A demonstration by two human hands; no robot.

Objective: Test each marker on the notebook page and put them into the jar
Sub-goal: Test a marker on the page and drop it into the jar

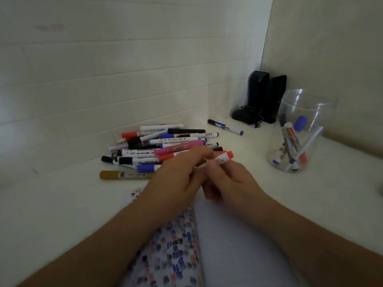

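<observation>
Both hands meeting mid-frame, left hand [178, 179] and right hand [230, 181] each with grip clamped on red-capped marker [222, 158], above open notebook [234, 245], marker pile [163, 146] at eleven o'clock, jar [298, 131] at two o'clock on counter [62, 204].

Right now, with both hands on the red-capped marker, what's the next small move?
Probably pull the cap off: both hands hold the white marker with the red cap still on, above the open notebook's blank page.
</observation>
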